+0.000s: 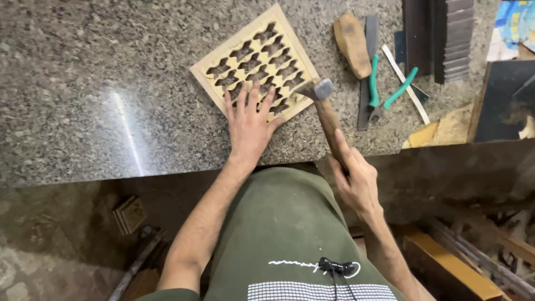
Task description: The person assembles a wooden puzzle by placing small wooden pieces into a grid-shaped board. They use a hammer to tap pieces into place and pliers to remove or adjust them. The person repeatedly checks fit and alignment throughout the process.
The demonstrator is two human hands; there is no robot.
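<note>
Speckled grey stone worktop (83, 67), glare streak at left, seen from the head view looking straight down past a green shirt.

Square pale wooden lattice panel (255, 62) lies flat on the worktop, turned corner-on to the person, near the front edge. Dark shaped openings fill its grid inside a plain light frame.

Left hand (249, 125) is spread wide, palm down, fingers fanned over the near corner of the panel. Judged as a hold-down: flat pressure keeps the piece from skidding on the smooth stone.

Right hand (356, 178) is closed around the lower end of a wooden hammer handle, gripping low, off the worktop edge. Hammer (323, 106) angles up and inward; its metal head sits at the panel's right-hand edge, just beside the left fingertips. Cannot tell whether the head touches the frame or hangs just above it.

Well apart to the right: a worn wooden block (352, 44) resting on a flat dark metal blade (368, 72), green-handled pliers (390, 92), and a stack of dark strips (440, 36) at the back edge. All within reach of the hammer arm, clear of the panel.

Below the worktop, clutter and timber lengths, too dim to sort.
</note>
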